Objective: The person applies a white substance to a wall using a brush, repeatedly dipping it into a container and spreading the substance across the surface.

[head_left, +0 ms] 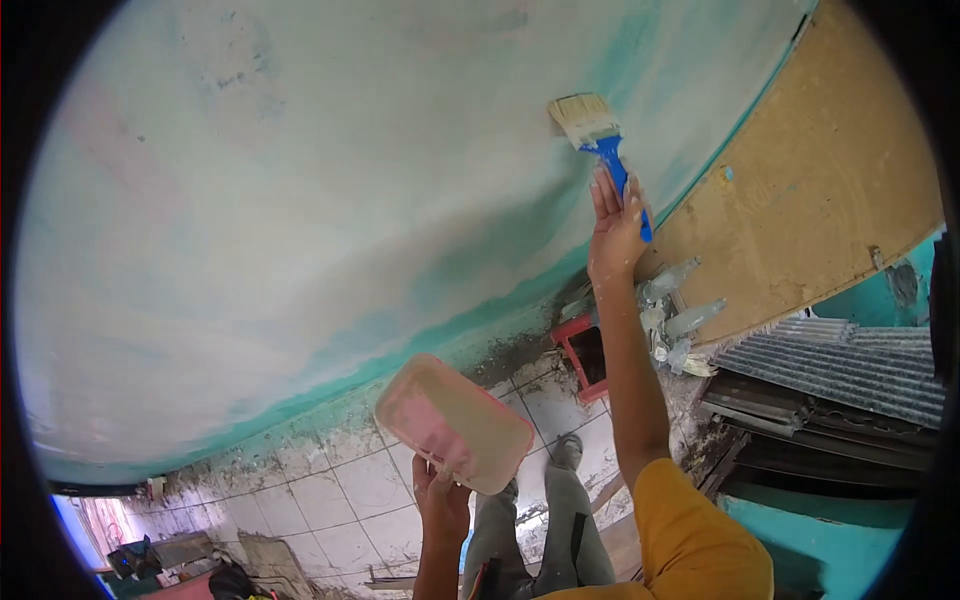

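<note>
My right hand (pixel 617 225) is closed round the blue handle of a wide paintbrush (pixel 590 122). Its pale bristles lie at the wall (pixel 330 180), which carries uneven whitish paint over turquoise. Lower down, my left hand (pixel 440 498) grips a pink plastic tub (pixel 480 425) by its near side, with fingers showing through the translucent wall. The tub is tilted and has pale paint inside it. Turquoise shows in streaks right of the brush and in a band along the wall's bottom.
A tan board (pixel 800 170) stands right of the wall. Below it are clear bottles (pixel 690 318), a red stool-like frame (pixel 582 360) and stacked corrugated sheets (pixel 840 370). My feet stand on dirty white floor tiles (pixel 330 505). Assorted items lie at the lower left.
</note>
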The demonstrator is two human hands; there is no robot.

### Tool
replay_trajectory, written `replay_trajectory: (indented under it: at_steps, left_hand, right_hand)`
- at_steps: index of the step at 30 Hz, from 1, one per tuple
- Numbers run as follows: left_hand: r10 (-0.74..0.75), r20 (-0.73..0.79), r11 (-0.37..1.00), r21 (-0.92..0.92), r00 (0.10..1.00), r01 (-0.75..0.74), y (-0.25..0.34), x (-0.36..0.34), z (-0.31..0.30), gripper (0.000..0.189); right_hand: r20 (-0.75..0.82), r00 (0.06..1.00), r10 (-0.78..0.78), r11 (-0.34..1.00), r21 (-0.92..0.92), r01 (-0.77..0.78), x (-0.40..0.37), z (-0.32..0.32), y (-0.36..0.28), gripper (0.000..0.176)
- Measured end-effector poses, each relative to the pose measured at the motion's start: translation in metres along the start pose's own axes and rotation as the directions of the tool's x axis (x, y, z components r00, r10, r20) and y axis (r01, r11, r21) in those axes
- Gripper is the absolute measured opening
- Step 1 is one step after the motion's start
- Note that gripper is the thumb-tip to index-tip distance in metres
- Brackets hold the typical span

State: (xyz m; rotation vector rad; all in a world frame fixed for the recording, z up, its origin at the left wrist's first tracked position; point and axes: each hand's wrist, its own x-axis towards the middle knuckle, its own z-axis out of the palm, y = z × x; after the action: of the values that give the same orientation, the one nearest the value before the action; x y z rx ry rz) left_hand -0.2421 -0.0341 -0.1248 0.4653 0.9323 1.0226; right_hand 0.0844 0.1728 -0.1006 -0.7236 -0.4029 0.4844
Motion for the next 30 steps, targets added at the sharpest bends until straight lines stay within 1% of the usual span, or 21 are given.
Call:
replay_trajectory:
  at_steps: [1,2,4,6,7,8,9,10,12,13,15,17,18,19,20,22,24,26,28,29,30]
  left_hand:
    - [-0.006,-0.023,1.000,-0.005,1.000,0.006,0.000,0.000,-0.002,0.085]
    - [-0.014,-0.048,1.000,-0.007,0.999,0.014,-0.001,0.000,-0.005,0.085]
    - [0.006,-0.064,1.000,-0.006,0.998,-0.007,-0.008,-0.001,-0.012,0.085]
    - [0.034,-0.075,0.999,-0.004,0.997,-0.034,-0.014,0.000,-0.016,0.086]
    - [0.031,-0.093,0.999,-0.006,0.995,-0.032,-0.016,0.001,-0.016,0.086]
    - [0.026,-0.113,1.000,-0.007,0.993,-0.027,-0.018,0.000,-0.017,0.086]
    - [0.030,-0.112,1.000,-0.002,0.993,-0.031,-0.022,-0.002,-0.018,0.086]
    - [0.038,-0.095,0.999,-0.009,0.995,-0.039,-0.025,-0.002,-0.018,0.086]
    - [0.047,-0.079,0.999,-0.018,0.996,-0.049,-0.027,-0.005,-0.013,0.086]
    - [0.036,-0.085,0.999,-0.021,0.996,-0.038,-0.027,-0.009,-0.009,0.088]
    - [0.031,-0.087,0.999,-0.029,0.996,-0.034,-0.027,-0.012,0.001,0.089]
    - [0.025,-0.111,0.999,-0.038,0.994,-0.029,-0.028,-0.016,0.011,0.091]
    - [0.027,-0.111,0.999,-0.040,0.993,-0.031,-0.030,-0.017,0.015,0.091]
    - [0.041,-0.107,0.998,-0.043,0.993,-0.046,-0.033,-0.016,0.017,0.092]
    - [0.055,-0.102,0.997,-0.045,0.993,-0.060,-0.036,-0.015,0.019,0.094]
    - [0.056,-0.096,0.997,-0.040,0.994,-0.060,-0.044,-0.012,0.018,0.094]
    - [0.054,-0.096,0.998,-0.036,0.994,-0.058,-0.055,-0.008,0.015,0.095]
    - [0.061,-0.079,0.997,-0.032,0.995,-0.064,-0.064,-0.002,0.010,0.097]
    - [0.060,-0.093,0.998,-0.023,0.994,-0.062,-0.072,0.002,0.006,0.098]
    - [0.058,-0.107,0.998,-0.021,0.993,-0.061,-0.076,0.003,0.004,0.098]
    - [0.056,-0.111,0.998,-0.019,0.992,-0.058,-0.078,0.004,0.004,0.098]
  right_hand:
    - [-0.009,1.000,-0.026,0.996,0.090,0.027,-0.004,-0.012,0.014,0.035]
    - [-0.010,1.000,-0.023,0.996,0.091,0.024,-0.009,-0.027,0.033,0.035]
    - [-0.079,0.991,0.107,0.994,-0.004,-0.108,-0.020,-0.073,0.088,0.037]
    - [-0.153,0.970,0.189,0.976,-0.079,-0.202,-0.041,-0.112,0.125,0.043]
    - [-0.151,0.970,0.191,0.976,-0.072,-0.203,-0.048,-0.135,0.146,0.043]
    - [-0.212,0.946,0.247,0.956,-0.105,-0.273,-0.054,-0.160,0.164,0.041]
    - [-0.275,0.915,0.296,0.931,-0.132,-0.341,-0.057,-0.163,0.164,0.040]
    - [-0.274,0.916,0.293,0.934,-0.125,-0.336,-0.054,-0.163,0.162,0.040]
    - [-0.283,0.896,0.342,0.895,-0.193,-0.403,-0.048,-0.158,0.144,0.035]
    - [-0.283,0.896,0.342,0.894,-0.195,-0.403,-0.043,-0.146,0.128,0.035]
    - [-0.227,0.912,0.341,0.894,-0.222,-0.389,-0.018,-0.093,0.085,0.034]
    - [-0.156,0.957,0.243,0.945,-0.185,-0.270,0.000,-0.041,0.033,0.037]
    - [-0.153,0.958,0.243,0.945,-0.184,-0.269,0.007,-0.024,0.011,0.037]
    - [-0.033,0.992,0.123,0.988,-0.094,-0.126,0.012,-0.010,-0.008,0.036]
    - [0.074,0.997,-0.013,1.000,0.013,0.012,0.015,-0.006,-0.016,0.035]
    - [0.097,0.995,0.003,0.999,0.038,-0.006,0.016,-0.014,-0.009,0.037]
    - [0.121,0.992,0.024,0.998,0.061,-0.032,0.012,-0.032,0.012,0.039]
    - [0.034,0.989,0.147,0.988,-0.062,-0.145,-0.003,-0.079,0.069,0.039]
    - [-0.014,0.977,0.211,0.970,-0.121,-0.212,-0.024,-0.130,0.113,0.038]
    - [-0.016,0.977,0.215,0.969,-0.121,-0.215,-0.032,-0.156,0.137,0.038]
    - [-0.100,0.956,0.274,0.946,-0.149,-0.287,-0.040,-0.181,0.159,0.037]
